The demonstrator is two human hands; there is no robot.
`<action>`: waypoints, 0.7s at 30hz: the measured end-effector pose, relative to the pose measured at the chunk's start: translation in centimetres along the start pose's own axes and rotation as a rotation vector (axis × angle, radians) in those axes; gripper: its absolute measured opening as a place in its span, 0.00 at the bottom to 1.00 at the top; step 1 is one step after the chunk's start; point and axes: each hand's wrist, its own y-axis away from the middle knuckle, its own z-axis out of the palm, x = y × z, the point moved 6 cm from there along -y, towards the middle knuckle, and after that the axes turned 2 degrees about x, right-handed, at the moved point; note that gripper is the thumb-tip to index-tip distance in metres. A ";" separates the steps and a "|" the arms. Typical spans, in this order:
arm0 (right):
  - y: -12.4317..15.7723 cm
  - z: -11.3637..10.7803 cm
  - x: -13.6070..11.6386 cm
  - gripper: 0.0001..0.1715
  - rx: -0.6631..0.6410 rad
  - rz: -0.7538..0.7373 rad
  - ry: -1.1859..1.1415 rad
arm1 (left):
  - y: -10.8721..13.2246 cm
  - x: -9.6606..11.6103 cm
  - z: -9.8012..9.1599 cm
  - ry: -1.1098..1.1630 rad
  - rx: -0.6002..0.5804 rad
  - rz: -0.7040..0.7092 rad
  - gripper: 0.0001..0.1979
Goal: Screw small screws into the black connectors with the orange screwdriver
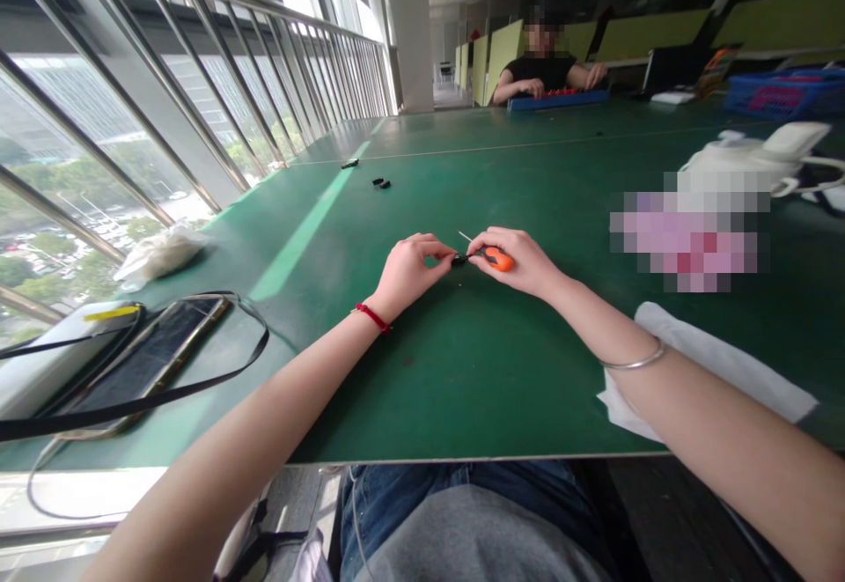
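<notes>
The left hand pinches a small black part just above the desk; the right hand, fingers curled around an orange-handled screwdriver, meets it there. Across the desk, a blue tray before a co-worker holds red pieces. The blue basket at far right contains pinkish-red items; a translucent plastic bag at left holds pale contents.

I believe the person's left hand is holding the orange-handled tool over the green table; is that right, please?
Not quite: the head view shows the right hand holding the orange-handled tool; it is indeed over the green table.
</notes>
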 end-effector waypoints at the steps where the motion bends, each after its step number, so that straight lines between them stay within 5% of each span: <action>1: 0.0 0.0 0.0 0.07 0.008 0.001 -0.006 | 0.0 0.1 0.1 -0.005 -0.010 0.012 0.10; 21: -0.1 -0.2 -0.1 0.06 0.065 -0.005 -0.069 | 0.4 2.3 0.1 -0.513 -0.111 0.454 0.16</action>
